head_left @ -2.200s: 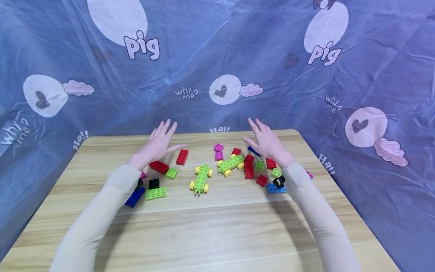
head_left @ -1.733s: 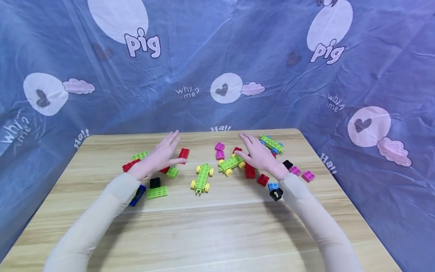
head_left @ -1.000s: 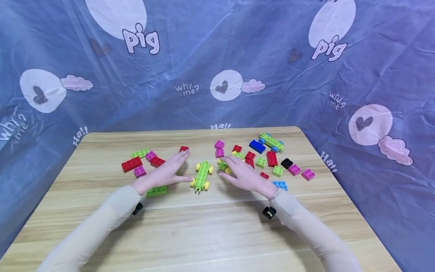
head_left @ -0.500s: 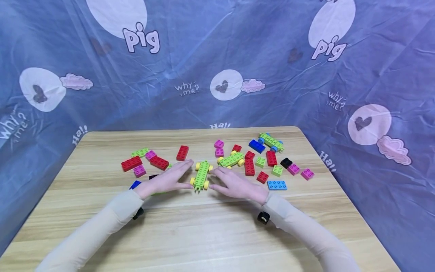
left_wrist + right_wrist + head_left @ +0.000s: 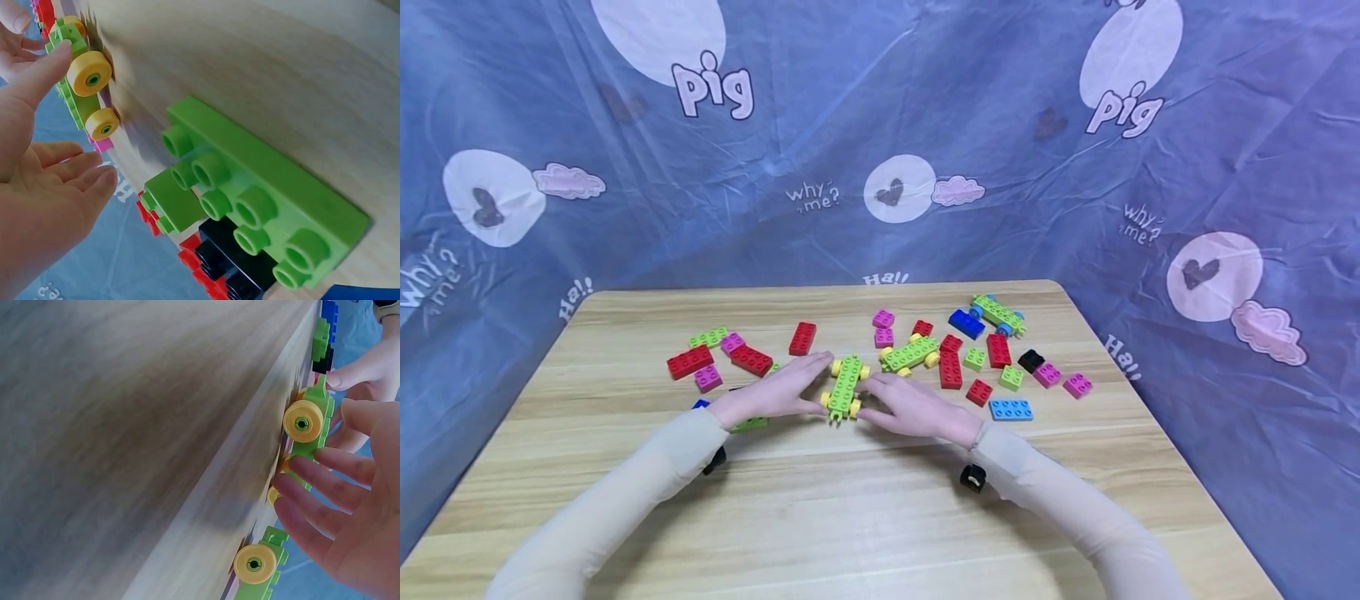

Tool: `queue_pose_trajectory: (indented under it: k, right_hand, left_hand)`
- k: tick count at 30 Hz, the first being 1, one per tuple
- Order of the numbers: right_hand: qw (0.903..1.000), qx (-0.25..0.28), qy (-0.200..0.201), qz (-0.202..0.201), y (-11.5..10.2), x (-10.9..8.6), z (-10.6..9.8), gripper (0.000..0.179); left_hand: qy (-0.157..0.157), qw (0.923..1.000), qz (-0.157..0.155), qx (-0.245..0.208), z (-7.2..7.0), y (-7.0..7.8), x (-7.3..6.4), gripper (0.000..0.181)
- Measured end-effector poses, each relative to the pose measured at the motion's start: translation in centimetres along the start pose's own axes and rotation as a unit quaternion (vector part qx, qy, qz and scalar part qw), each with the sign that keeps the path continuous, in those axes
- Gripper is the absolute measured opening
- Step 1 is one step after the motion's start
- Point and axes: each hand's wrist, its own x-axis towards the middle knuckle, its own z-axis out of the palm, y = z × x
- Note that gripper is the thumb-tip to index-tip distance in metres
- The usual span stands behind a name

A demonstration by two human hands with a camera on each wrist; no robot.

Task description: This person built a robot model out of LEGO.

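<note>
Tabletop (image 5: 850, 517) carries everything; midway between its left and right edges, your left hand (image 5: 778, 393) and right hand (image 5: 916, 408) flank the yellow-wheeled green base (image 5: 846, 387), fingers extended rather than curled round it, though contact can't be told. Uneven pressure could send it rolling away. Toward the far edge, the second yellow-wheeled base (image 5: 910, 354) sits where your right fingers could knock it; the long green brick (image 5: 269, 194) lies under your left wrist, possibly snagging it.

Bright light leaves the tabletop (image 5: 850, 533) faintly glossy (soft shadows beneath the sleeves (image 5: 617, 504)).
</note>
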Motion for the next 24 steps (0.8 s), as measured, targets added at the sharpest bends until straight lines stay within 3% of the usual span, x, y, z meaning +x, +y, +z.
queue_pose_trajectory:
  k: [10, 24]
  right_hand:
    - [1.0, -0.006, 0.002, -0.007, 0.12, 0.18, 0.36, 0.032]
    - [0.9992, -0.023, 0.027, -0.02, -0.04, 0.4, 0.33, 0.03]
  left_hand:
    - [-0.001, 0.9998, 0.017, 0.005, -0.06, -0.08, 0.67, 0.086]
    - [-0.013, 0.9998, 0.011, 0.014, -0.19, 0.03, 0.84, 0.084]
